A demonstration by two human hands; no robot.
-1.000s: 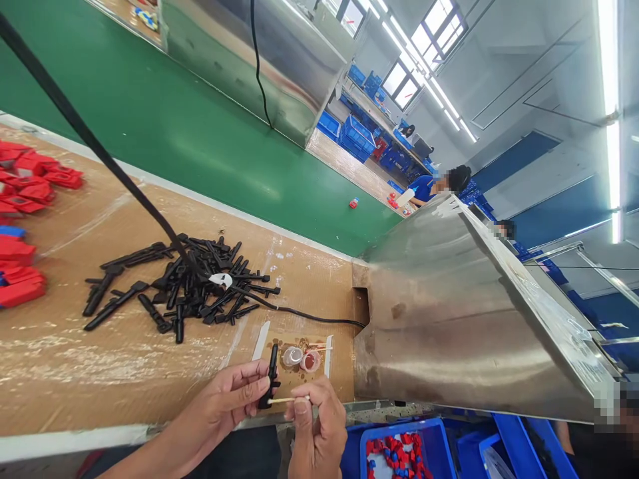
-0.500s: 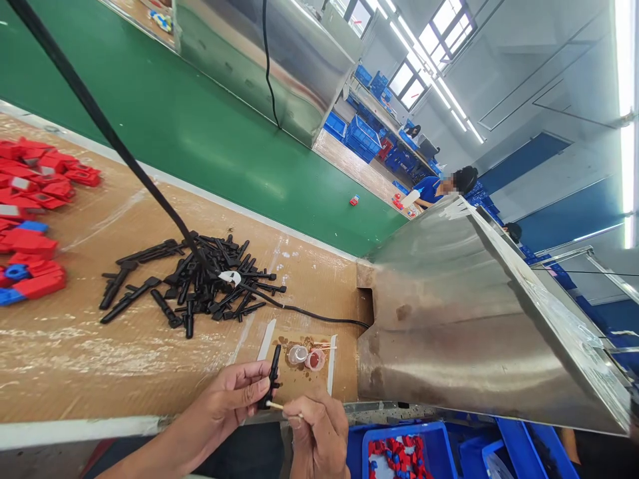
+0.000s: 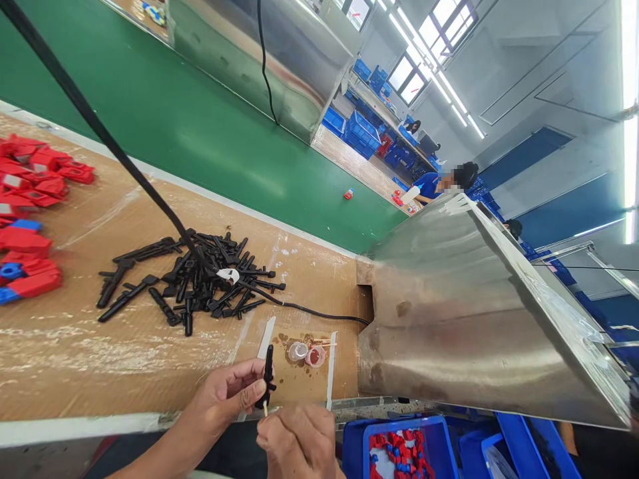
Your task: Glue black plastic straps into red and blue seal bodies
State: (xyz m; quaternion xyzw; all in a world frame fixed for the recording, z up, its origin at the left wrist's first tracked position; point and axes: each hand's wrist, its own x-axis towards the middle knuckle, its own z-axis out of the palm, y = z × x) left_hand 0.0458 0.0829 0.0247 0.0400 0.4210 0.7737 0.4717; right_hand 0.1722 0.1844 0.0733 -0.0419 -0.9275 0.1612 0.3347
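Near the table's front edge, my left hand (image 3: 232, 392) grips a slim black plastic part (image 3: 268, 372), held nearly upright. My right hand (image 3: 299, 439) pinches a thin wooden stick (image 3: 265, 408), whose tip meets the lower end of the black part. Just beyond my hands, two small round cups lie on a stained, taped-down sheet (image 3: 289, 382): one clear cup (image 3: 297, 352) and one with reddish contents (image 3: 315, 356). More thin sticks (image 3: 323, 342) rest by them. A heap of similar black parts (image 3: 200, 283) lies farther back, left of the cups.
Red and blue parts (image 3: 30, 246) are piled at the far left. A black cable (image 3: 114, 146) crosses to the heap. A metal panel (image 3: 464, 313) stands at the right. Below it is a blue bin (image 3: 439, 446) of red parts. A person (image 3: 429, 186) sits beyond.
My right hand has moved left, and its stick has swung from sideways to more upright at the part's lower end. The black part has shifted slightly left and stands more upright.
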